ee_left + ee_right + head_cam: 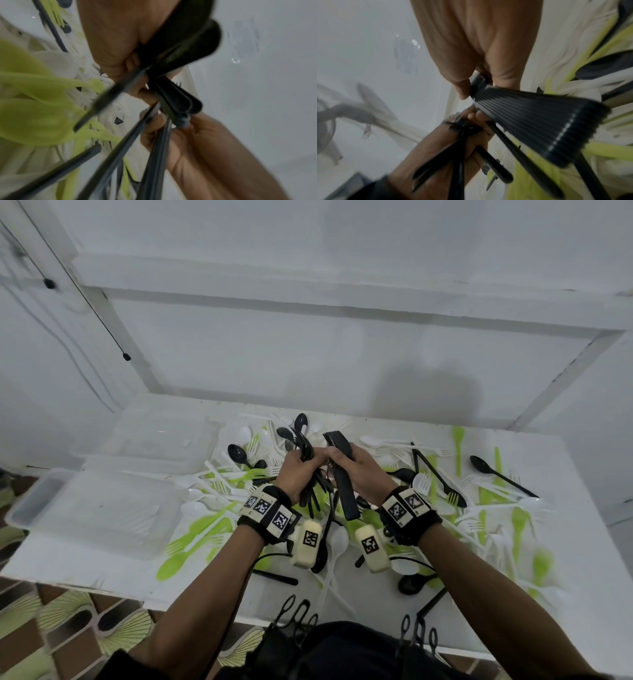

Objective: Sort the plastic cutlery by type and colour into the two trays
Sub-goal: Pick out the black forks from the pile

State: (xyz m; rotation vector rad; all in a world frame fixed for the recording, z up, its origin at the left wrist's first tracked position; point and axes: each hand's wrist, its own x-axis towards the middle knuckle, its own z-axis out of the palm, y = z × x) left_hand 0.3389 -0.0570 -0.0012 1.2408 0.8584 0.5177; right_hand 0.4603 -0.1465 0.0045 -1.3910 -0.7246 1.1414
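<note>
Left hand: fist round loose black spoons — bowls visible only from head view.
Right hand: clamps stacked black forks — ridged edges clear at wrist.

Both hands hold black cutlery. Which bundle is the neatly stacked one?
The stack of black forks in the right hand: handles lie flush together. The black spoons in the left hand splay apart.

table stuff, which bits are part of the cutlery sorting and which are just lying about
Part of the job:
- black spoons in left hand
- black forks in right hand
- mixed cutlery pile
- two clear trays

Just there:
- black cable on wall
- patterned floor
</note>
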